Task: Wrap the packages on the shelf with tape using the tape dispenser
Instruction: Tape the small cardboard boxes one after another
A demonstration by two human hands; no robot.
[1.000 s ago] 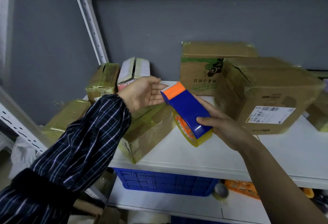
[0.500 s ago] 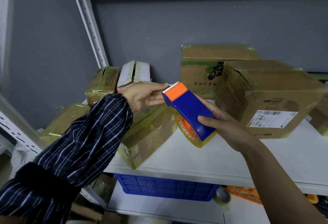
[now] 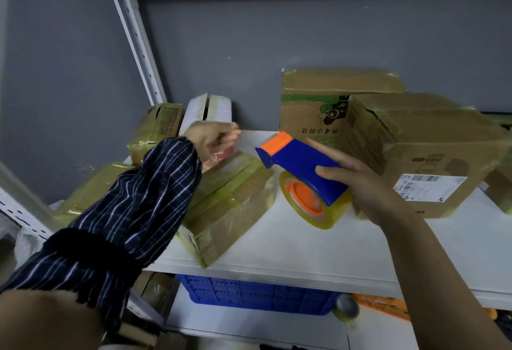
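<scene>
Blue-and-orange plastic fills the right hand (image 3: 368, 183): thumb and fingers clamp the tape dispenser (image 3: 302, 168), with the forefinger stretched along its top. Apart from its orange tip, the left hand (image 3: 212, 139) has its fingers (image 3: 231, 134) curled together; whether they pinch tape cannot be told. Just under those fingers a taped package (image 3: 230, 200) lies on the white shelf (image 3: 304, 247). A big carton (image 3: 432, 161) stands behind the right knuckles.

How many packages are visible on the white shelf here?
7: a far-left package, an olive box behind it, a white box behind the left hand, a flat package in front, a tall printed box, a large labelled box, and a cut-off package at the right edge. Others may be hidden.
</scene>
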